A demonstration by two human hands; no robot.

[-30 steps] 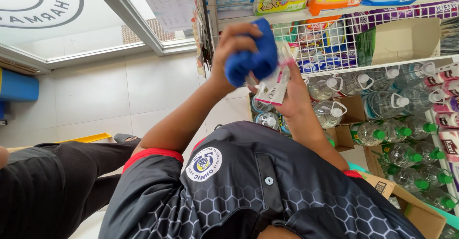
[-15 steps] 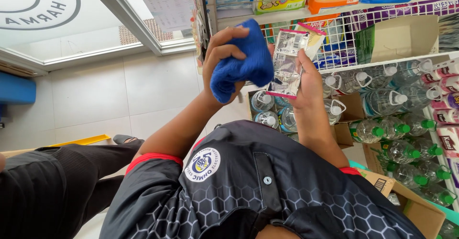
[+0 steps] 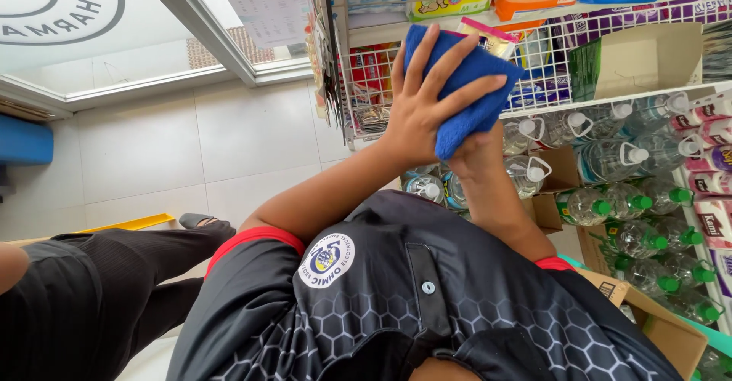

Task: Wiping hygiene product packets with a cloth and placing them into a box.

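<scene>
The left hand (image 3: 427,103) is spread flat over a blue cloth (image 3: 469,95), fingers apart, pressing it down. The cloth is folded around a small packet (image 3: 492,38), so only the packet's top corner peeks out. The right hand (image 3: 473,148) is under the cloth and mostly hidden; I cannot tell if it is closed, but it seems to hold the packet up from below so the cloth can rub it. The packet's long side runs from the hands up toward the wire shelf (image 3: 610,27). Past the hands, water bottles (image 3: 610,160) lie in open boxes by the shelf edge.
</scene>
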